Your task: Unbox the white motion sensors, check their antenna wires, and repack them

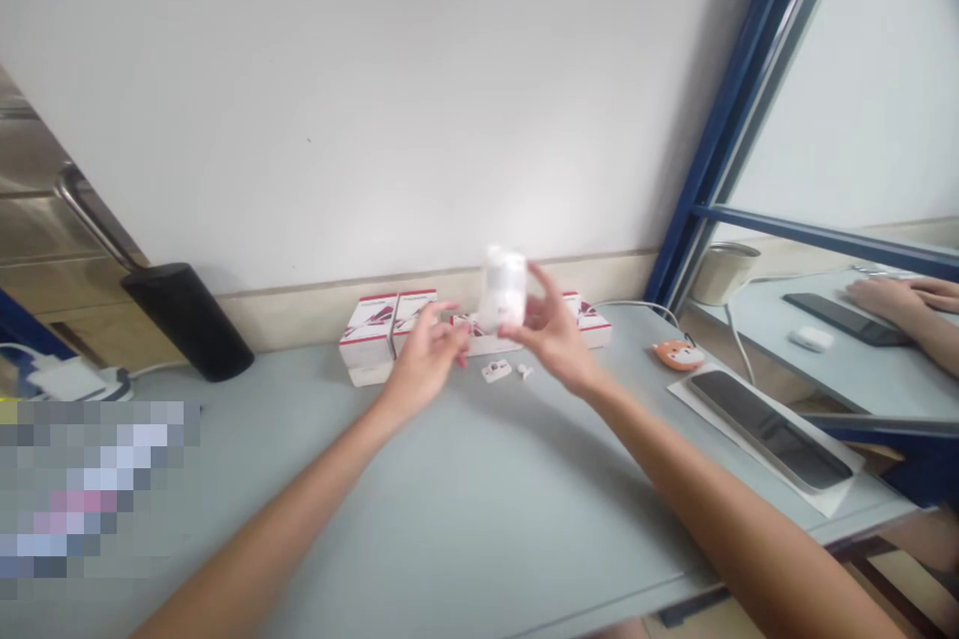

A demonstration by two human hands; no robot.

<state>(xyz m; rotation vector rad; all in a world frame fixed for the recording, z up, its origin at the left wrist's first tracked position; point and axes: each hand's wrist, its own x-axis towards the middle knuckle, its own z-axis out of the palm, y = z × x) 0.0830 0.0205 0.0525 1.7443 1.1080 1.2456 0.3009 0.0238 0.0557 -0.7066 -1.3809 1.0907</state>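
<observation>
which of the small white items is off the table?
The white item held up in the right hand; the two small white pieces lie on the table.

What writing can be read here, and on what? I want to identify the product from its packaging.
None can be read.
White and red boxes: print on the lids, too blurred to read.
White packet in the right hand: no legible text.
Left hand: holds nothing, no text near it.
Patch at the left edge: pixelated, unreadable.
</observation>
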